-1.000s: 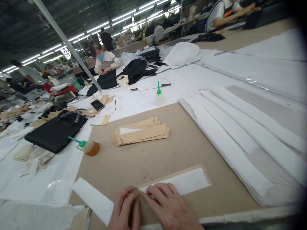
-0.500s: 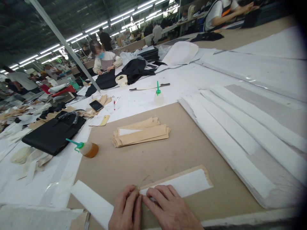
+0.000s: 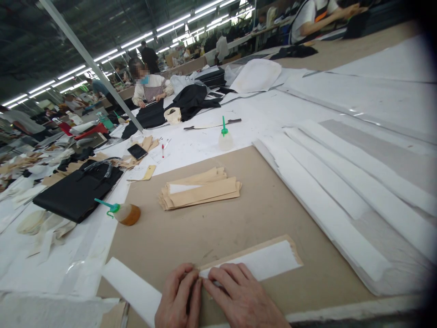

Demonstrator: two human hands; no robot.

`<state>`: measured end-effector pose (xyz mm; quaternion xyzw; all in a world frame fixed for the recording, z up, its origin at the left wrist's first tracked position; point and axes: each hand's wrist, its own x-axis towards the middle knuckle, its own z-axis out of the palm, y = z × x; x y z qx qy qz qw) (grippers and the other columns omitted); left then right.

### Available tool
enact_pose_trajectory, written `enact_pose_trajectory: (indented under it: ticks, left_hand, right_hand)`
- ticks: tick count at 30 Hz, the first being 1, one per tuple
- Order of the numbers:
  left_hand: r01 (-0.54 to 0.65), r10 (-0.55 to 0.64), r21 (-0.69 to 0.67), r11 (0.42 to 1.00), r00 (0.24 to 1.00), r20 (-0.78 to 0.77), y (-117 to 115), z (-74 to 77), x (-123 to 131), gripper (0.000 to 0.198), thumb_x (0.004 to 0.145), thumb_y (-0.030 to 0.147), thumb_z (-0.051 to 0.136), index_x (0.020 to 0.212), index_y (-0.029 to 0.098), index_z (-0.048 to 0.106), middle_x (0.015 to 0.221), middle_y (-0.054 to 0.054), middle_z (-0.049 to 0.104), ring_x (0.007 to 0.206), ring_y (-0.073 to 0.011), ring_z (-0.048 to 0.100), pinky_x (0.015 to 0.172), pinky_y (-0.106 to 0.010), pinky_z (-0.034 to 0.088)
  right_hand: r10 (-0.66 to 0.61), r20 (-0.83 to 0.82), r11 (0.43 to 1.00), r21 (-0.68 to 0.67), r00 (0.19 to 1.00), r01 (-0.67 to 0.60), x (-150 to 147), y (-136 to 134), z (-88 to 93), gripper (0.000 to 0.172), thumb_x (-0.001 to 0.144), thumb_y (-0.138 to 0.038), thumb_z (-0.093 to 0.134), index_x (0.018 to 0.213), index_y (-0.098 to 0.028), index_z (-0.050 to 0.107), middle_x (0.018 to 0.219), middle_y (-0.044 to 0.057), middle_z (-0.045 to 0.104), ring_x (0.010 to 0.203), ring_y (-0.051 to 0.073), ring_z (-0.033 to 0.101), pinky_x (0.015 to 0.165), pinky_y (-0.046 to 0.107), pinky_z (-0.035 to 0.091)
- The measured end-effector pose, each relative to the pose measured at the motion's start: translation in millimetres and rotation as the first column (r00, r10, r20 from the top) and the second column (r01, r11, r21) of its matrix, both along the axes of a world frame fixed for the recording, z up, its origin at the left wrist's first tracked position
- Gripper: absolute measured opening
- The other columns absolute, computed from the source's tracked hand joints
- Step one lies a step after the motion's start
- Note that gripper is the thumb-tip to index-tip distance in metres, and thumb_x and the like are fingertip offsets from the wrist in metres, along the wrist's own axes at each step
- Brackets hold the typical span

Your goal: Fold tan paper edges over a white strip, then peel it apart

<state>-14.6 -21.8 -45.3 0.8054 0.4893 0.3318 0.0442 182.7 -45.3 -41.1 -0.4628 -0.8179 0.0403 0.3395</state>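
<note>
Both my hands rest at the near edge of a brown cardboard work board (image 3: 239, 214). My left hand (image 3: 177, 303) presses flat beside the left end of a tan strip piece with a white lining strip (image 3: 262, 262) on it. My right hand (image 3: 239, 298) lies on that left end, fingers stretched flat over the white strip. A loose white strip (image 3: 131, 287) lies to the left of my left hand. Neither hand grips anything.
A stack of tan strip pieces (image 3: 201, 191) lies mid-board. A glue bottle on its side (image 3: 124, 212) and an upright one (image 3: 225, 136) stand nearby. Long white strips (image 3: 341, 200) cover the right. A black bag (image 3: 77, 191) and phone (image 3: 136, 151) lie left; other people work far off.
My fingers have shifted slightly along the strip's left end, closing together at its corner. The view has drifted a little; nothing else has moved.
</note>
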Motion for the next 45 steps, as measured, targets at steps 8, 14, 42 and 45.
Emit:
enact_pose_trajectory:
  ticks: [8,14,42,45]
  left_hand:
    - [-0.011,0.012,-0.104,0.995,1.000,0.015,2.0,-4.2,-4.5,0.023,0.101,0.037,0.053,0.110,0.023,0.068,0.117,-0.008,0.066,0.106,-0.0190,0.068,0.092,-0.030,0.058]
    - [0.009,-0.010,-0.106,0.994,1.000,0.000,1.6,-4.5,-5.8,0.021,0.102,0.035,0.052,0.112,0.025,0.067,0.119,-0.007,0.064,0.108,-0.0176,0.066,0.095,-0.028,0.055]
    - [0.060,-0.059,0.036,0.998,0.998,-0.026,-9.0,2.8,-2.4,0.030,0.104,0.028,0.044,0.108,0.020,0.072,0.114,-0.010,0.069,0.096,-0.0156,0.071,0.087,-0.022,0.060]
    - [0.079,-0.074,0.069,0.995,0.995,-0.068,-7.1,-0.6,-5.0,0.024,0.103,0.026,0.049,0.111,0.019,0.071,0.115,-0.011,0.066,0.095,-0.0153,0.069,0.086,-0.023,0.059]
  right_hand:
    - [-0.015,-0.005,0.999,0.044,1.000,0.015,-0.2,1.6,4.7,0.039,0.108,-0.030,0.028,0.115,-0.016,0.064,0.103,0.006,0.064,0.087,0.024,0.052,0.075,0.039,0.038]
    - [-0.027,-0.010,0.998,0.049,1.000,0.028,-0.9,1.5,3.9,0.042,0.109,-0.030,0.025,0.114,-0.017,0.064,0.101,0.006,0.064,0.086,0.024,0.052,0.074,0.040,0.037]
    - [0.000,-0.014,1.000,-0.014,1.000,0.000,1.1,-1.5,3.8,0.029,0.098,-0.028,0.052,0.122,-0.016,0.061,0.109,0.005,0.067,0.091,0.024,0.054,0.080,0.040,0.039]
    - [-0.005,-0.010,1.000,-0.023,1.000,0.005,0.7,-1.0,5.2,0.030,0.097,-0.029,0.054,0.123,-0.016,0.061,0.110,0.005,0.066,0.093,0.024,0.054,0.081,0.040,0.039]
